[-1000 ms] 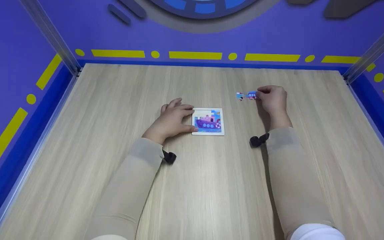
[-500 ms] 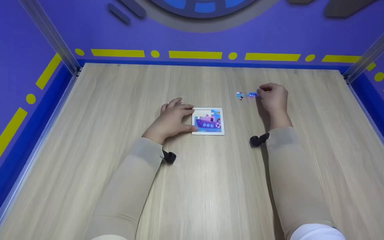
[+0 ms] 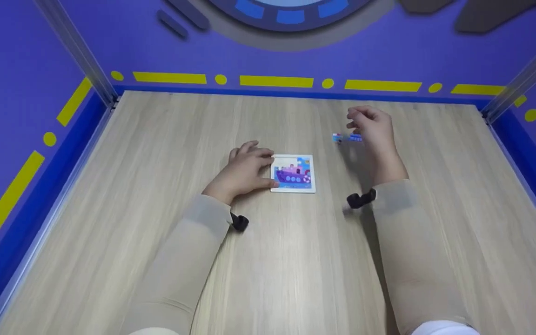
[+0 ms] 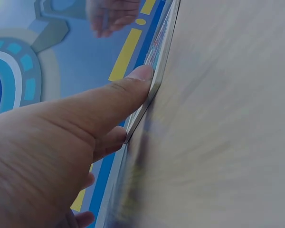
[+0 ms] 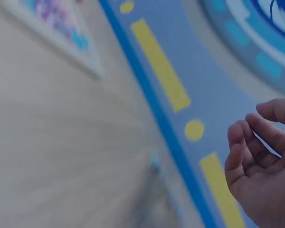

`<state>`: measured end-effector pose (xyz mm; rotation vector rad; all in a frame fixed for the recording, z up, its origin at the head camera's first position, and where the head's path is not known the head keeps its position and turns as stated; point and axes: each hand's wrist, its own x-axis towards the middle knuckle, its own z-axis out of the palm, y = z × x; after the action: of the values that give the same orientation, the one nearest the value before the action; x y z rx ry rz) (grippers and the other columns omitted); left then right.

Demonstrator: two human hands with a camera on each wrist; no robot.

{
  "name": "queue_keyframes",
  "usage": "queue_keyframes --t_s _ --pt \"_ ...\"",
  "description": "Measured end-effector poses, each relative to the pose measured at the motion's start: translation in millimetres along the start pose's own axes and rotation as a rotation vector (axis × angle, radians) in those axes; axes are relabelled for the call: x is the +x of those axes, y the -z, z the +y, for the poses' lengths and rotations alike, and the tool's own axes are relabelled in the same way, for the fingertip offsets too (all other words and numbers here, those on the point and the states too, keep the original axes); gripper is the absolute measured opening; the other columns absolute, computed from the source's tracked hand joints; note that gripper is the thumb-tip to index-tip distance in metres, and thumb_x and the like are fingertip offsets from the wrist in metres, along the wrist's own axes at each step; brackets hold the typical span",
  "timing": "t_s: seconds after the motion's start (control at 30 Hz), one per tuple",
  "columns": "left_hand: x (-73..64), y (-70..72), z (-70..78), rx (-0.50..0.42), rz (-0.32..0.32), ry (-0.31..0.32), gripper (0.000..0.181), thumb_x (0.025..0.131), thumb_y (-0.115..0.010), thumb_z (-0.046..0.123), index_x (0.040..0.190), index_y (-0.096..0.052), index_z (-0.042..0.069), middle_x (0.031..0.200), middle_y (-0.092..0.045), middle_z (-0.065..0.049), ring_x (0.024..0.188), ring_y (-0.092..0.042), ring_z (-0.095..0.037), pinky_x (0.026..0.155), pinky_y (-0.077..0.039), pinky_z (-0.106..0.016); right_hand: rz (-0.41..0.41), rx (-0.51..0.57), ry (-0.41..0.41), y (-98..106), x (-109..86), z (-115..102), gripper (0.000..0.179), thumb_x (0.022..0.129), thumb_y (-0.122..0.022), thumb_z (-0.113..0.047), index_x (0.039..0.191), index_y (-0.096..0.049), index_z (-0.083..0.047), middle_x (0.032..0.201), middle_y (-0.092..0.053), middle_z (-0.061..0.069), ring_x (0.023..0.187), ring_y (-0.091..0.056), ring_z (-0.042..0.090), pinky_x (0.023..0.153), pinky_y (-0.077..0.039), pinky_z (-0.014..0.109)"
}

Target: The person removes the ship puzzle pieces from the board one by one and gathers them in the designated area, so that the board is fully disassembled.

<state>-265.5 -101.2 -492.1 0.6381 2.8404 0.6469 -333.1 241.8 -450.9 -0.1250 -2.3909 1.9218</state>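
A square jigsaw puzzle in a white frame lies flat on the table, showing a purple and pink ship. Its upper left part is bare white. My left hand rests at its left edge, the straight thumb pressing the lower left corner and fingertips touching near the upper left one. Beyond and right of the frame lie a light blue puzzle piece and a blue-purple puzzle piece, partly hidden by my right hand. That hand hovers above them, fingers loosely bent; no piece shows in it.
The pale wooden table is bounded at the back by a purple-blue wall with yellow marks. Side walls with metal corner posts stand left and right. A black wrist camera sits on each sleeve.
My right hand has risen off the blue-purple piece and shifted slightly left and away, its fingers loosened. That piece stays on the table. My left hand keeps its place; the head view tilts slightly.
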Motion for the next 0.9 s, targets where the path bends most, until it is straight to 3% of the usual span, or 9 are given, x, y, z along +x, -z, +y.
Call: queue_keyframes --t_s 0.2,0.33,0.63,0.9 --pt "-0.6 -2.6 2.8 0.01 -0.029 -0.003 0.081 0.1 -0.082 0.056 0.165 -0.06 0.013 0.178 -0.05 0.002 0.177 -0.018 -0.036 0.141 -0.013 -0.064 -0.202 -0.035 0.079 -13.1 -25.3 -26.3 0.037 0.115 -0.064 -0.032 0.14 -0.074 -0.007 0.122 -0.074 -0.004 0.105 -0.07 0.013 0.096 -0.058 0.025" --pt "-1.2 -0.5 2.5 0.011 -0.031 0.007 0.082 0.1 -0.082 0.056 0.166 -0.058 0.014 0.179 -0.05 0.002 0.178 -0.017 -0.037 0.141 -0.012 -0.065 -0.284 -0.051 0.132 -21.8 -39.1 -35.7 0.035 0.114 -0.066 -0.028 0.137 -0.075 -0.004 0.118 -0.075 -0.001 0.102 -0.07 0.015 0.088 -0.058 0.023" --pt "-1.7 3.8 3.2 0.013 -0.04 0.024 0.084 0.1 -0.08 0.058 0.168 -0.056 0.015 0.181 -0.046 0.003 0.179 -0.014 -0.036 0.142 -0.01 -0.064 -0.313 -0.139 0.11 -45.4 -55.4 -25.8 0.041 0.114 -0.066 -0.031 0.142 -0.075 -0.003 0.131 -0.073 0.012 0.111 -0.067 0.019 0.091 -0.056 0.024" --pt "-3.5 1.4 2.5 0.019 -0.055 0.028 0.092 0.095 -0.082 0.065 0.169 -0.055 0.017 0.182 -0.045 0.005 0.179 -0.012 -0.035 0.141 -0.011 -0.065 -0.336 -0.321 0.055 -59.7 -54.6 -9.2 0.046 0.111 -0.068 -0.031 0.151 -0.071 -0.008 0.146 -0.07 0.014 0.127 -0.06 0.028 0.105 -0.053 0.042"
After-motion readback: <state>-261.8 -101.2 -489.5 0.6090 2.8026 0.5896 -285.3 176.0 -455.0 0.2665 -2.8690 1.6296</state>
